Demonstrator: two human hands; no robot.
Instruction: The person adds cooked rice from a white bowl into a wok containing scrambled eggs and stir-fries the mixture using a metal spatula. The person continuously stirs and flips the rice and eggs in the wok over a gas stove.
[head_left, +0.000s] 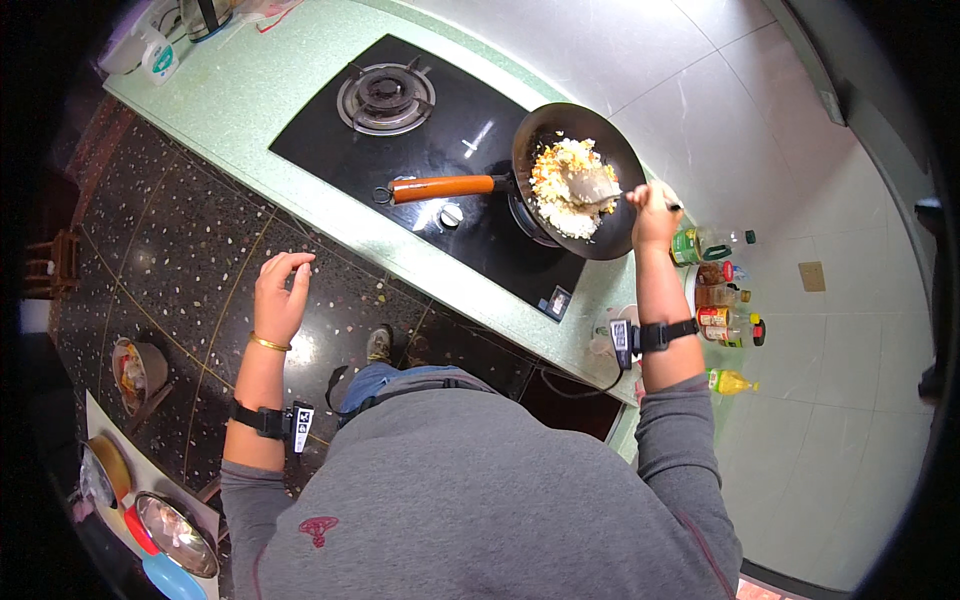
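A dark wok (626, 150) with an orange-brown wooden handle (442, 188) rests on the right burner of a black glass gas hob (315, 135). Fried rice (559, 165) with yellow and orange bits lies in it. At the wok's right rim my right hand (655, 214) is closed around a metal spatula (592, 187), whose blade sits in the rice. My left hand (282, 289) hangs over the floor, left of the counter, fingers loosely bent and apart, holding nothing. It does not touch the wok handle.
Oil and sauce bottles (724, 326) stand at the counter's right end by the tiled wall. The left burner (386, 97) bears no pan. A soap pump bottle (159, 56) is at the upper left. A waste bin (154, 371) and a table with lidded pans (176, 532) are lower left.
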